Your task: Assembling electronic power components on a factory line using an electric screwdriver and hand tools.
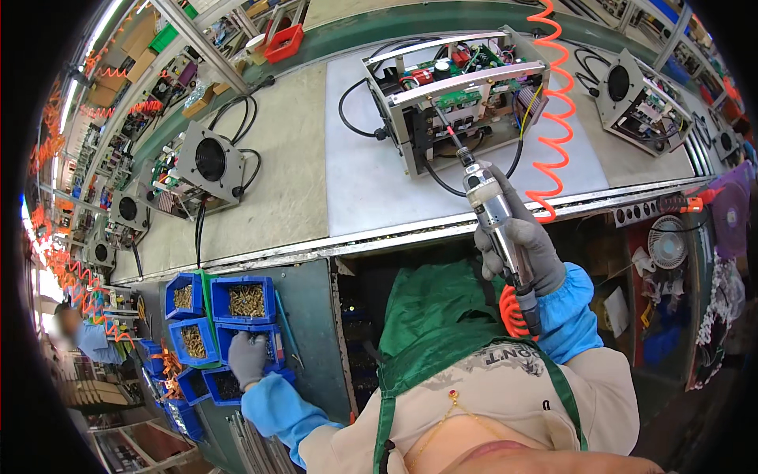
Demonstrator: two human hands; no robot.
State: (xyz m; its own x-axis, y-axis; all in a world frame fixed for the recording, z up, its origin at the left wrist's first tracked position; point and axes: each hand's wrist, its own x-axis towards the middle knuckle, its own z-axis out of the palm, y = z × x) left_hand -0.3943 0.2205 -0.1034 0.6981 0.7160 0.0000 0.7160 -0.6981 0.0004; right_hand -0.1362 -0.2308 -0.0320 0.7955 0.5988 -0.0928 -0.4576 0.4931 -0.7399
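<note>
A long workbench (292,182) runs across an assembly line, its pale mat (371,182) carrying an open metal chassis (458,99) packed with green circuit boards and black cables. Two fan-fronted units sit further along, one grey unit (209,162) to the left and another (632,95) to the right, while an orange coiled air hose (557,110) hangs down past the chassis. At the far edge stand a red tray (284,43) and brown cartons (126,59), their labels too small to make out. Below the bench front, a cluster of blue bins (237,320) holds fasteners: brass-coloured screws fill the upper ones, darker pieces lie in the lower ones, and the lowest bins are cut off by the dark rim. The grey-gloved right hand (521,249) is wrapped tight round a silver pneumatic screwdriver (493,209), whose tip points into the chassis. The gloved left hand (249,359) dips, fingers curled, into a bin of dark small parts (260,344); whether it has hold of any cannot be told
</note>
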